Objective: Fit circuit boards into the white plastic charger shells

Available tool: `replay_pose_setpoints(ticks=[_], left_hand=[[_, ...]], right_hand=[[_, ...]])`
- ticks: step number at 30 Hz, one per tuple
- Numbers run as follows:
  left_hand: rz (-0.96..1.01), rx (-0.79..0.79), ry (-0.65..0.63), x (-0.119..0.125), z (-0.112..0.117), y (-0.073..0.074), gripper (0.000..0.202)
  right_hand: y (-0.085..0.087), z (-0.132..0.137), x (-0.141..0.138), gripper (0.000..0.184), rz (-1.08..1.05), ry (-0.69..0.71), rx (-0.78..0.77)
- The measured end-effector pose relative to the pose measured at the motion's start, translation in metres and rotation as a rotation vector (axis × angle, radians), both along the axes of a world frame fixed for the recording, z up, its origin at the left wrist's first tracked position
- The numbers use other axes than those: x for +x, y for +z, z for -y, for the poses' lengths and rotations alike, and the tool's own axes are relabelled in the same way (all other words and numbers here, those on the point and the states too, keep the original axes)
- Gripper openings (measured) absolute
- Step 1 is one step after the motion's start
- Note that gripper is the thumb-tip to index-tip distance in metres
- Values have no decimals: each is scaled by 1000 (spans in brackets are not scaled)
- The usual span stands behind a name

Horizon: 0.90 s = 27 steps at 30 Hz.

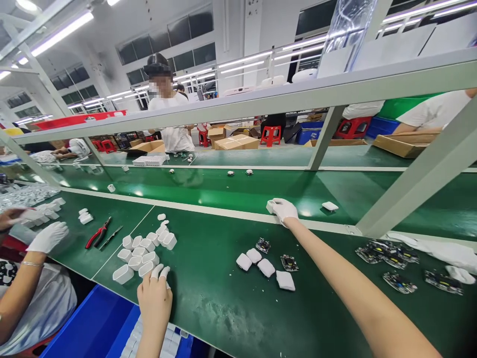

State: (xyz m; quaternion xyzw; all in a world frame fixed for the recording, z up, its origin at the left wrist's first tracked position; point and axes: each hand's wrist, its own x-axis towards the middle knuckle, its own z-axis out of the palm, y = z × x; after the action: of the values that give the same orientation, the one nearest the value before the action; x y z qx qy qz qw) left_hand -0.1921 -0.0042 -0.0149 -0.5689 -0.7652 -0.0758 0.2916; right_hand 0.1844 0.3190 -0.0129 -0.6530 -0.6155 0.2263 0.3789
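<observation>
My left hand (154, 294), with white finger cots on its fingertips, lies at the table's near edge beside a cluster of white plastic housings (136, 262). Its fingers are slightly apart and touch or nearly touch the closest housing; the thumb is hidden. Stretched out to the belt's edge, my white-gloved right hand (286, 211) is closed on a small white plastic housing (271, 206). Between my arms sit several white square pieces (266, 268) and two small circuit boards, one dark board (289, 263) near the right forearm.
More circuit boards (387, 252) and a white glove (443, 251) lie at right. Red-handled pliers (98, 233) and tweezers (111, 237) are at left, near a co-worker's gloved hand (49, 238). A green belt (208, 186) carries small white parts under a shelf with a slanted post (421, 174). Blue bins (93, 323) stand below.
</observation>
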Motion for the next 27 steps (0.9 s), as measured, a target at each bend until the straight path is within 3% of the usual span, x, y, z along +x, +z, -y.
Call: replay_pose_setpoints(ticks=[7, 19, 23, 27], left_hand=[[7, 21, -91, 0, 2, -5, 35], [15, 34, -60, 4, -1, -9, 34], [55, 75, -103, -5, -1, -17, 39], [85, 150, -289, -21, -2, -24, 43]], right_hand=[[-7, -1, -9, 24, 79, 51, -40], [-17, -8, -31, 27, 81, 253, 20], [-12, -11, -20, 29, 114, 152, 32], [-6, -13, 27, 33, 218, -97, -15]])
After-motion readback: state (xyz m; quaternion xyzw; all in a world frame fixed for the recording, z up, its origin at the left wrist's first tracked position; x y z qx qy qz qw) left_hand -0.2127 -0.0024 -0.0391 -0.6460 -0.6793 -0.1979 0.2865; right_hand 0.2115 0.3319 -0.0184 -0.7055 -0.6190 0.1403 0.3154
